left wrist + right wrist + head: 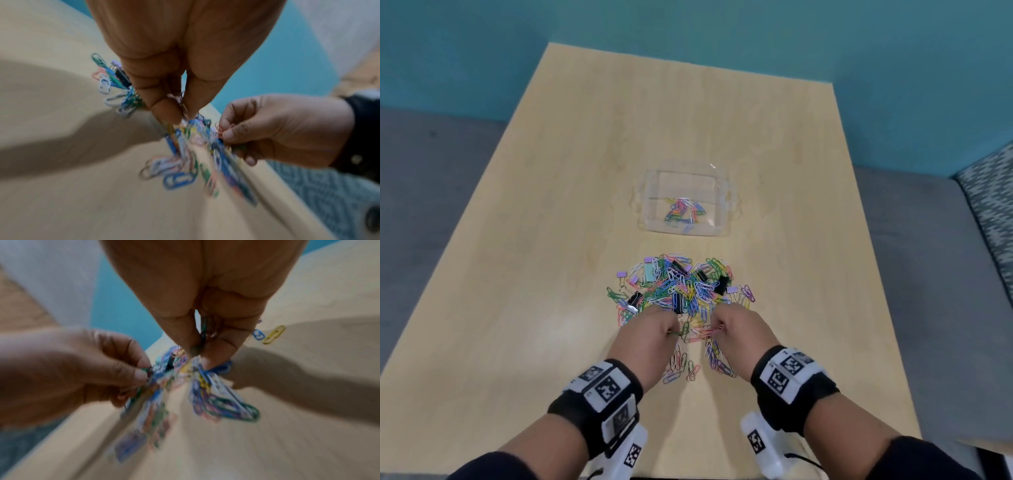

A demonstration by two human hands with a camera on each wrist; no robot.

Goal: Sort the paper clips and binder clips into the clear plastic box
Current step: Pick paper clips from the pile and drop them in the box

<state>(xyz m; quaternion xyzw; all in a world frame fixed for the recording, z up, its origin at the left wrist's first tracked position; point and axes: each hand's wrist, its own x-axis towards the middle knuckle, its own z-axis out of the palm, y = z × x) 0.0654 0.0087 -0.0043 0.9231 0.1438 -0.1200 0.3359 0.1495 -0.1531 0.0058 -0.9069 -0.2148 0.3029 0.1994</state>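
Note:
A heap of coloured paper clips [681, 291] mixed with black and lilac binder clips [679, 302] lies mid-table. Beyond it stands the clear plastic box [650, 205] with several paper clips [683, 210] inside. Both hands sit at the heap's near edge. My left hand [654, 329] pinches paper clips between thumb and fingers [170, 112]. My right hand [736, 329] likewise pinches paper clips [205, 331], a red one showing at its fingertips [228, 134]. Both wrist views are blurred.
The light wooden table [551, 240] has a strip of loose paper clips [688, 366] near me, between the wrists. Grey floor lies at both sides, a teal wall behind, and a patterned seat [993, 205] at the right.

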